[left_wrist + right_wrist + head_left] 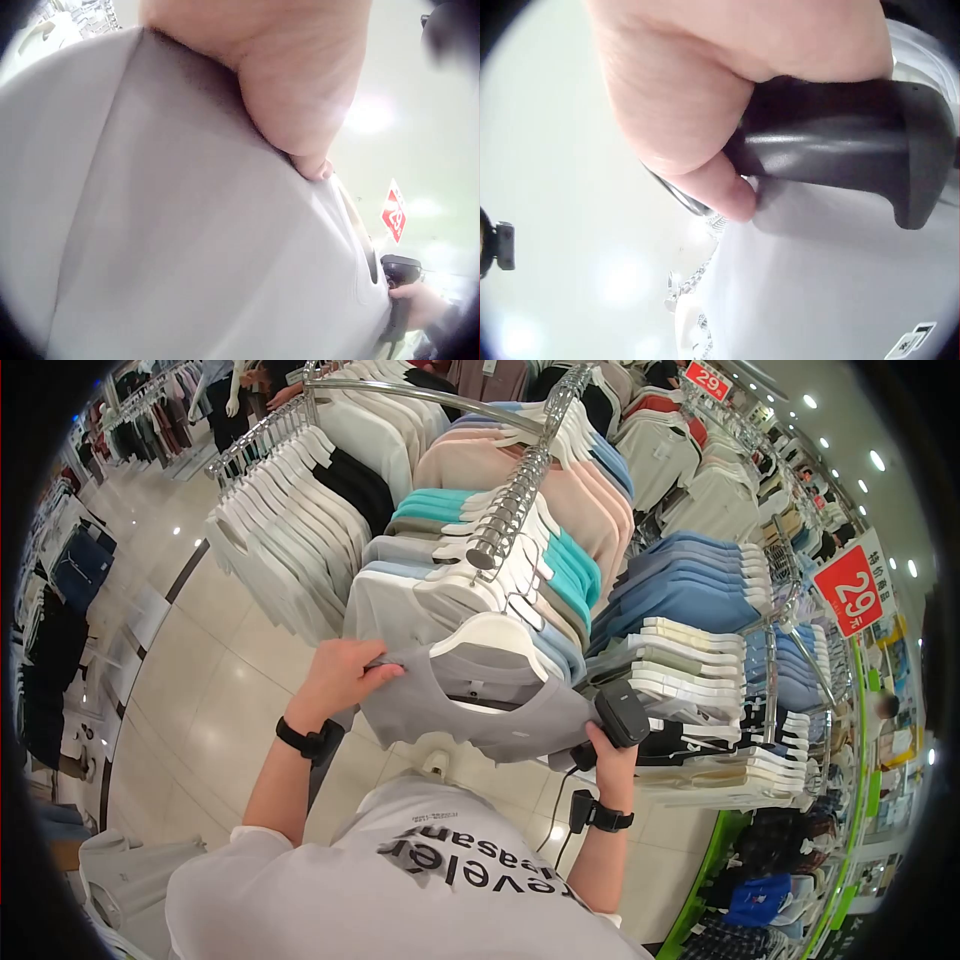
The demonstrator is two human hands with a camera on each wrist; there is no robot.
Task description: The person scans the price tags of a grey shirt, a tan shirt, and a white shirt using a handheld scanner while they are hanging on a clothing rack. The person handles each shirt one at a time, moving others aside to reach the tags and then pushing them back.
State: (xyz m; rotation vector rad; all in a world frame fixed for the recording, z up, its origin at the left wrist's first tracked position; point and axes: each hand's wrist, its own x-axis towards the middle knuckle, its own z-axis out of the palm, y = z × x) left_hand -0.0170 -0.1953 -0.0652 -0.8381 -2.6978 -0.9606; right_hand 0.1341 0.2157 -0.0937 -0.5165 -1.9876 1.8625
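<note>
A grey T-shirt (420,695) hangs on a white hanger (490,635) at the near end of the rack, its neck facing up toward me. My left hand (345,678) pinches the shirt's shoulder at the left, thumb on top. In the left wrist view the grey cloth (187,225) falls from under that hand. My right hand (612,768) grips a black handheld steamer (622,713) beside the other shoulder. The right wrist view shows the steamer's handle (825,135) inside the grip, with the thumb close against the cloth. Its far fingers are hidden.
Shirts on hangers (470,565) fill the chrome rail (525,475) ahead. White shirts (290,520) hang at left, blue shirts (690,580) at right. A red price sign (850,588) stands at right. A thin cable (556,815) hangs near my right wrist. Below is tiled floor (200,670).
</note>
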